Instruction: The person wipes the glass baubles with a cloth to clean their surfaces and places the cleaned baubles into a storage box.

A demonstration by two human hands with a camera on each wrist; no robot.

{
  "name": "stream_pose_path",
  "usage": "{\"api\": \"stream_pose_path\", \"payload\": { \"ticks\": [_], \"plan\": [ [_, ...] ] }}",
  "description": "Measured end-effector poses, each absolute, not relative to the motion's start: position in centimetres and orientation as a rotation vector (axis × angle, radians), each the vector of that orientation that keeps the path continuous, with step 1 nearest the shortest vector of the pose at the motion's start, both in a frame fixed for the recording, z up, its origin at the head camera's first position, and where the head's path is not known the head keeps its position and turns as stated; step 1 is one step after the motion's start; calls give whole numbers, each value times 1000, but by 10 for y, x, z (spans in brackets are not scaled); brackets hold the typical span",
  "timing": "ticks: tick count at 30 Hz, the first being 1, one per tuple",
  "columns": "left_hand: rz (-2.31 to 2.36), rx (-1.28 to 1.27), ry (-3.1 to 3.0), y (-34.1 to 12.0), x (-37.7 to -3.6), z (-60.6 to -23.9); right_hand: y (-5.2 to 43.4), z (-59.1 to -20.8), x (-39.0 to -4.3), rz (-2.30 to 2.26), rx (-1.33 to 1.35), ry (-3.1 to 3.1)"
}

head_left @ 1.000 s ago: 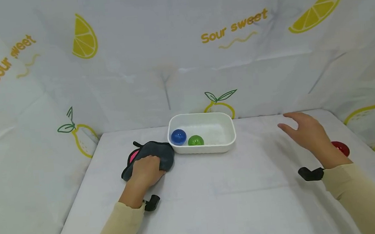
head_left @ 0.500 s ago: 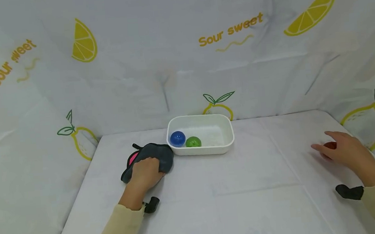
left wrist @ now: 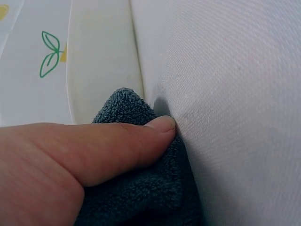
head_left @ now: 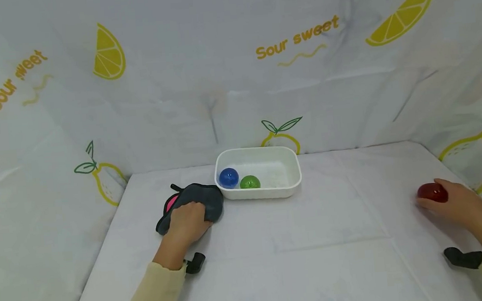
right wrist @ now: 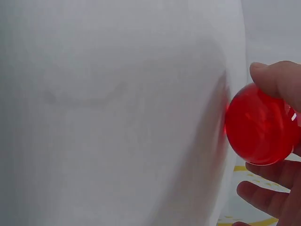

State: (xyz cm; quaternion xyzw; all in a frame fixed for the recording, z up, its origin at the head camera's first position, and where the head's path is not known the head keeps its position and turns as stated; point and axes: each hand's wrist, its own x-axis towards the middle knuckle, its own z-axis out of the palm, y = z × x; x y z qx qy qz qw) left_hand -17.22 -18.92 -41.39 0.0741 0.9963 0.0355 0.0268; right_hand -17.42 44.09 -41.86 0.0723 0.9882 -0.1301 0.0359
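My left hand (head_left: 188,222) grips a dark grey terry cloth (head_left: 211,201) with black trim, a black loop and a pink patch, at the left of the table. In the left wrist view the thumb (left wrist: 136,141) lies across the fuzzy cloth (left wrist: 124,106). Far to the right, my right hand (head_left: 462,206) holds a glossy red ball (head_left: 432,192) low over the table. The right wrist view shows this see-through red ball (right wrist: 258,125) between the thumb (right wrist: 277,77) above and the fingers (right wrist: 273,174) below.
A white rectangular tub (head_left: 259,194) stands at the back middle, right against the cloth. Inside it lie a blue ball (head_left: 228,178) and a green ball (head_left: 249,182). White sheeting with lemon prints (head_left: 107,52) hangs behind and beside the white table (head_left: 317,258).
My right hand has moved right and toward the front, reached the red ball and taken hold of it. The left hand stays on the cloth.
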Motion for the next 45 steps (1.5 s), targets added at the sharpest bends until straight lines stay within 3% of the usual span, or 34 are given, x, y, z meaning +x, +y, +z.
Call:
{"api": "stream_pose_path", "payload": {
  "ticks": [26, 37, 45],
  "plan": [
    [120, 262, 3039, -194, -180, -406, 445, -398, -156, -260, 515, 2793],
    [318, 188, 2934, -210, -182, -396, 425, -397, -146, -286, 406, 3001],
    [541, 204, 2920, -239, -178, -373, 382, -388, -158, -514, 305, 3115]
  ]
}}
